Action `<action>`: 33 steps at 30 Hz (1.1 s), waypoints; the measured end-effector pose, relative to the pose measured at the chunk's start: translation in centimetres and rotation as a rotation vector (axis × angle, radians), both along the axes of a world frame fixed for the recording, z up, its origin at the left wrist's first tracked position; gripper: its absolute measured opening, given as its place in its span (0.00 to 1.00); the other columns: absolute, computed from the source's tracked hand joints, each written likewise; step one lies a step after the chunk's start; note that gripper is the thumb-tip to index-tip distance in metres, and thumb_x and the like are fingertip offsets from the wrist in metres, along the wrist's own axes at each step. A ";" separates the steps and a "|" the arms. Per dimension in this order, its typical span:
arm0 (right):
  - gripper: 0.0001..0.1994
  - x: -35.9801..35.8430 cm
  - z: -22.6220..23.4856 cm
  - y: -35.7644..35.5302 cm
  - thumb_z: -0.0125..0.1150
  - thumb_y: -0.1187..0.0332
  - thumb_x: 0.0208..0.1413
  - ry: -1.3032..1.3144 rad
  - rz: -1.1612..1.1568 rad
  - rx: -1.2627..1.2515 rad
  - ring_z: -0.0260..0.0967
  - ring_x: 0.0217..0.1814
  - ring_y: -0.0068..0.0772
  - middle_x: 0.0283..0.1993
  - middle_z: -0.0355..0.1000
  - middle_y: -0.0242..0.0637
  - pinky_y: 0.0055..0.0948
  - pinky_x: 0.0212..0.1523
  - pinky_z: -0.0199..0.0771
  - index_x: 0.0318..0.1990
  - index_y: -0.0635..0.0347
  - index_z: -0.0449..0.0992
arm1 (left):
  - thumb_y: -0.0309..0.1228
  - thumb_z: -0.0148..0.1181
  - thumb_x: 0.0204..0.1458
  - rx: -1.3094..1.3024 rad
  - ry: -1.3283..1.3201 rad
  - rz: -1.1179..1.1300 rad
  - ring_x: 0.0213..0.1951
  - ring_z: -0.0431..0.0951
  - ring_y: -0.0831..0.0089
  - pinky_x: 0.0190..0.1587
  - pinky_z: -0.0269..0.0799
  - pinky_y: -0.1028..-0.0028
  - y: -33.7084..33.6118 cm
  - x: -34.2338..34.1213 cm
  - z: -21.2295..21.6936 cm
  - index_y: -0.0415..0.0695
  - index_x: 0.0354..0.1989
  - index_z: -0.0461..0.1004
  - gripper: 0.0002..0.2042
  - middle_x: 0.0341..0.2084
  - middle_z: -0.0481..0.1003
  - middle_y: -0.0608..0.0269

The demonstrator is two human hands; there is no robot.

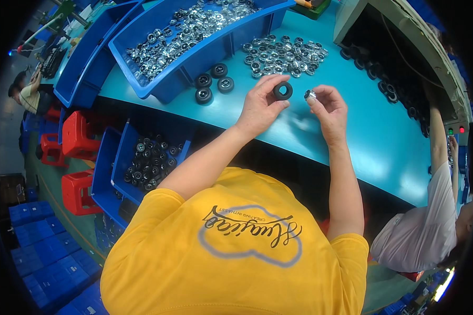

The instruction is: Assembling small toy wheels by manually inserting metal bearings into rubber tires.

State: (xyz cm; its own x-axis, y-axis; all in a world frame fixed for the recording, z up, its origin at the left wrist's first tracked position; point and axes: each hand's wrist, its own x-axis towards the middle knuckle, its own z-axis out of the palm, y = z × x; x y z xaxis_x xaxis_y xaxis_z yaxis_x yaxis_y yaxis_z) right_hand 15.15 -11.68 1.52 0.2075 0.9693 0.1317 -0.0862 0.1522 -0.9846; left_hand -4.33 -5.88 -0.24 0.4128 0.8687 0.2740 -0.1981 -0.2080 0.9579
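Observation:
Over the blue-green table, my left hand (263,103) pinches a small black rubber tyre (283,91) whose hole shows the table through it. Just to its right, a shiny chrome wheel rim (309,95) sits between the thumb and fingers of my right hand (328,111). Tyre and rim are apart, a short gap between them. Beyond my hands lies a loose spread of chrome rims (284,55). Left of my left hand stand several black wheels, tyres with rims fitted (225,84), close to a big blue bin.
The blue bin (181,79) holds a heap of chrome rims. Loose black tyres (389,89) lie at the right by a machine housing (347,23), where another person's arm (437,136) reaches in. Below the table's left edge, a blue crate (118,157) holds finished-looking wheels; red stools (81,136) stand beyond.

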 end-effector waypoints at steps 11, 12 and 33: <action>0.13 0.0 0.1 0.0 0.70 0.77 0.54 -0.003 -0.002 -0.007 0.73 0.43 0.18 0.41 0.76 0.28 0.20 0.47 0.73 0.46 0.61 0.75 | 0.14 0.64 0.48 0.025 0.075 -0.011 0.48 0.77 0.77 0.48 0.78 0.79 -0.1 -0.3 0.5 0.41 0.60 0.71 0.27 0.54 0.73 0.62; 0.13 0.0 0.1 0.0 0.70 0.77 0.54 -0.003 -0.003 -0.008 0.73 0.43 0.18 0.41 0.76 0.28 0.20 0.47 0.73 0.46 0.61 0.75 | 0.14 0.64 0.49 0.002 0.070 -0.022 0.48 0.77 0.78 0.48 0.78 0.79 -0.1 -0.2 0.5 0.41 0.60 0.71 0.27 0.54 0.73 0.61; 0.13 -3.0 1.4 -0.1 0.77 0.75 0.46 -0.617 -0.129 0.319 0.72 0.27 0.20 0.37 0.73 0.32 0.20 0.29 0.71 0.39 0.61 0.79 | 0.45 0.52 0.66 -0.348 -0.215 -0.424 0.46 0.78 0.72 0.46 0.79 0.69 0.8 -0.3 -0.7 0.44 0.64 0.60 0.24 0.47 0.73 0.60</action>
